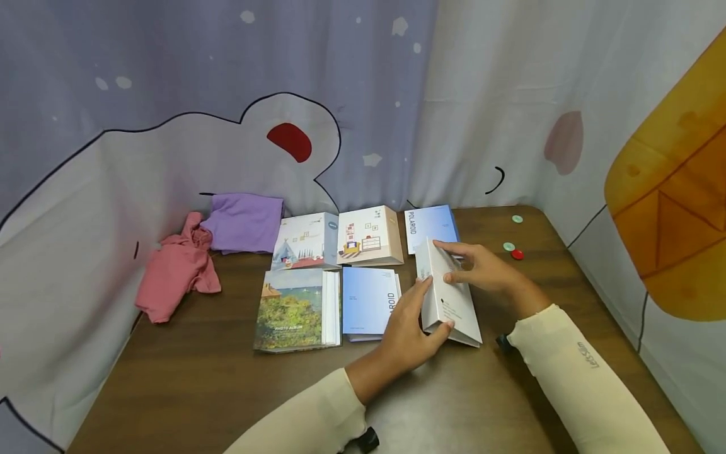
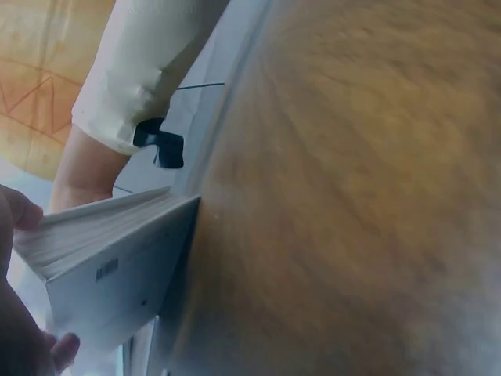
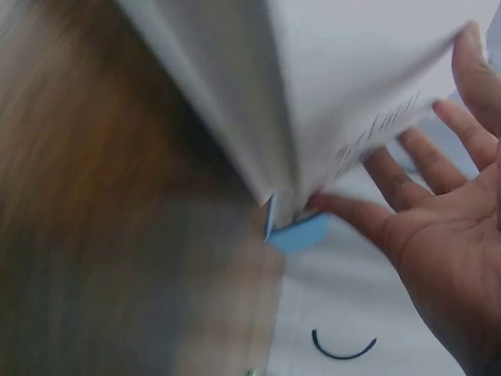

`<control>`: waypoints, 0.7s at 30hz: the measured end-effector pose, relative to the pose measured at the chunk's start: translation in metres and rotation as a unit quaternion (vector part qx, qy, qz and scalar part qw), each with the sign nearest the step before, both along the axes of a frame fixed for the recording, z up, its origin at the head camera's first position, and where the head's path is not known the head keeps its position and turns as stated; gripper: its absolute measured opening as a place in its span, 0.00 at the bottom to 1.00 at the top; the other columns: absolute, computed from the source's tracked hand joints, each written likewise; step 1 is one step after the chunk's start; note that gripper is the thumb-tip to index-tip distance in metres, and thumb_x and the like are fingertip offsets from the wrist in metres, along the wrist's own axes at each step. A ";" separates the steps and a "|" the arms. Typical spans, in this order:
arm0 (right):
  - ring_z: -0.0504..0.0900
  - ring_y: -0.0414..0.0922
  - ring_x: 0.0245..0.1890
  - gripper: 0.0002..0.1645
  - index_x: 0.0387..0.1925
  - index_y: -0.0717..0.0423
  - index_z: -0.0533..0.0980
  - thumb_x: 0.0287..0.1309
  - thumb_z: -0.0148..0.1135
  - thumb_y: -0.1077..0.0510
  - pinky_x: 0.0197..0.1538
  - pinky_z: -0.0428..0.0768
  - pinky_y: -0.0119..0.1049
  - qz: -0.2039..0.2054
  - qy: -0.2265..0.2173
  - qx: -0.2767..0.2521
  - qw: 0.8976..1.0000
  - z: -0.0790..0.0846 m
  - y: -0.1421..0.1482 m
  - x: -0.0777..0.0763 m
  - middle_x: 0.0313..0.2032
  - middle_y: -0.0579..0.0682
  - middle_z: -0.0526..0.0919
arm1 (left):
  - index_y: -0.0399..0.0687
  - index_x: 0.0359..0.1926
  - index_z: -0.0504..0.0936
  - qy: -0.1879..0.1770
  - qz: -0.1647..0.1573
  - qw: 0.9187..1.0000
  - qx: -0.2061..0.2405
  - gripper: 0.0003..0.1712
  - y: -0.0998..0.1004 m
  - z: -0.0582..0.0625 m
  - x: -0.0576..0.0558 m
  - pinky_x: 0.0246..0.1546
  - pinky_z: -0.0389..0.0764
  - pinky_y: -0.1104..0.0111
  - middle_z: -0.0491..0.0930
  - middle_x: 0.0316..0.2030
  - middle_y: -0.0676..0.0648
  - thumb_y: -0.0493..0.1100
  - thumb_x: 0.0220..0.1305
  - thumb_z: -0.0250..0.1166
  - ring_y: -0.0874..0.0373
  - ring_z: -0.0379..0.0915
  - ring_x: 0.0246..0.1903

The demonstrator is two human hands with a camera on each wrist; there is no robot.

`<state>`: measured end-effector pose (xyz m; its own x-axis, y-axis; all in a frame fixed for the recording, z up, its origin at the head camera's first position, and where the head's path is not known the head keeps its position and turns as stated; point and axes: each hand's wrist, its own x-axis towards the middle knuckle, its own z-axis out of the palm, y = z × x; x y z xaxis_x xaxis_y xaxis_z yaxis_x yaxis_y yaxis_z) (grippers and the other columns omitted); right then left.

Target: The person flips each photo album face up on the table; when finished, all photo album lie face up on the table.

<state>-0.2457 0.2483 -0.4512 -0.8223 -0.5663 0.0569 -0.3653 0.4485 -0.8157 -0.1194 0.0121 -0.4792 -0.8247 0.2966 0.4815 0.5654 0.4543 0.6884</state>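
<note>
A white album (image 1: 454, 296) with small printed text stands tilted near the right of the table. My left hand (image 1: 409, 328) grips its near end, fingers along the spine side and thumb at the lower edge. In the left wrist view, the page edges and a barcode on the album (image 2: 117, 266) show. My right hand (image 1: 482, 271) touches the far end and the cover. In the right wrist view, that hand (image 3: 450, 227) has its fingers spread and fairly straight against the album (image 3: 352, 86).
Blue Polaroid albums (image 1: 368, 302) (image 1: 433, 227) lie beside and behind the white one. Left of them are a landscape photo album (image 1: 289, 309) and two illustrated albums (image 1: 303, 236) (image 1: 365, 236). Pink cloth (image 1: 178, 268) and purple cloth (image 1: 244, 221) lie far left; green and red discs (image 1: 517, 255) lie right.
</note>
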 end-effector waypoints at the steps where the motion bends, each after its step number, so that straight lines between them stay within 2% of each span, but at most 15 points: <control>1: 0.72 0.68 0.76 0.50 0.83 0.59 0.65 0.64 0.78 0.63 0.62 0.87 0.56 0.003 -0.011 -0.003 1.000 -0.002 0.003 0.000 0.80 0.68 0.68 | 0.36 0.80 0.68 0.004 0.005 1.000 -0.002 0.47 -0.001 -0.001 0.000 0.71 0.80 0.45 0.77 0.74 0.35 0.46 0.64 0.76 0.38 0.73 0.75; 4: 0.67 0.69 0.80 0.52 0.82 0.60 0.67 0.60 0.81 0.62 0.74 0.75 0.67 -0.003 -0.021 0.007 1.000 -0.008 0.011 0.003 0.81 0.67 0.67 | 0.38 0.80 0.69 0.012 0.011 1.000 -0.002 0.47 -0.003 -0.005 0.001 0.71 0.79 0.43 0.78 0.73 0.36 0.47 0.64 0.76 0.37 0.74 0.74; 6: 0.64 0.69 0.82 0.52 0.82 0.59 0.67 0.59 0.82 0.61 0.76 0.71 0.68 -0.011 -0.030 0.012 0.999 -0.013 0.014 0.005 0.82 0.67 0.65 | 0.39 0.80 0.69 0.016 0.004 1.000 0.005 0.48 -0.004 -0.010 -0.001 0.70 0.78 0.41 0.78 0.73 0.36 0.46 0.64 0.76 0.35 0.74 0.73; 10: 0.60 0.71 0.83 0.51 0.80 0.57 0.70 0.59 0.83 0.57 0.79 0.65 0.72 -0.023 -0.009 0.036 0.999 -0.020 0.015 0.008 0.82 0.66 0.66 | 0.49 0.82 0.69 0.007 -0.005 1.000 0.002 0.46 -0.005 -0.032 -0.006 0.69 0.77 0.34 0.76 0.73 0.30 0.50 0.67 0.73 0.29 0.72 0.74; 13: 0.61 0.72 0.83 0.50 0.79 0.56 0.72 0.58 0.83 0.55 0.78 0.64 0.75 -0.021 0.019 0.056 0.998 -0.023 0.014 0.008 0.80 0.66 0.68 | 0.57 0.82 0.70 -0.017 -0.007 1.000 -0.017 0.42 -0.004 -0.049 -0.010 0.67 0.77 0.32 0.72 0.75 0.25 0.55 0.71 0.71 0.27 0.70 0.74; 15: 0.62 0.73 0.82 0.49 0.78 0.57 0.73 0.58 0.84 0.56 0.77 0.65 0.75 -0.021 0.031 0.060 0.997 -0.024 0.014 0.008 0.80 0.67 0.69 | 0.60 0.82 0.72 -0.038 -0.008 0.999 -0.026 0.41 -0.004 -0.055 -0.012 0.68 0.77 0.32 0.69 0.76 0.23 0.57 0.71 0.71 0.26 0.68 0.75; 18: 0.63 0.73 0.81 0.48 0.77 0.58 0.74 0.57 0.84 0.56 0.77 0.66 0.75 -0.022 0.041 0.065 0.997 -0.024 0.014 0.007 0.79 0.67 0.71 | 0.59 0.81 0.73 -0.052 -0.002 0.998 -0.037 0.42 -0.003 -0.064 -0.017 0.70 0.77 0.35 0.68 0.77 0.25 0.57 0.70 0.73 0.29 0.68 0.77; 21: 0.64 0.73 0.81 0.48 0.77 0.58 0.74 0.58 0.84 0.55 0.77 0.66 0.74 -0.027 0.043 0.077 0.996 -0.024 0.014 0.008 0.78 0.67 0.71 | 0.55 0.81 0.73 -0.041 0.004 0.997 -0.070 0.43 -0.003 -0.071 -0.022 0.71 0.79 0.39 0.69 0.77 0.27 0.59 0.69 0.74 0.32 0.69 0.77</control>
<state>-0.2381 0.2624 -0.4751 -0.8479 -0.5283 0.0437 -0.4018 0.5867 -0.7030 -0.1415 0.0095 -0.5501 -0.8621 0.3500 0.3664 0.5059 0.5535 0.6616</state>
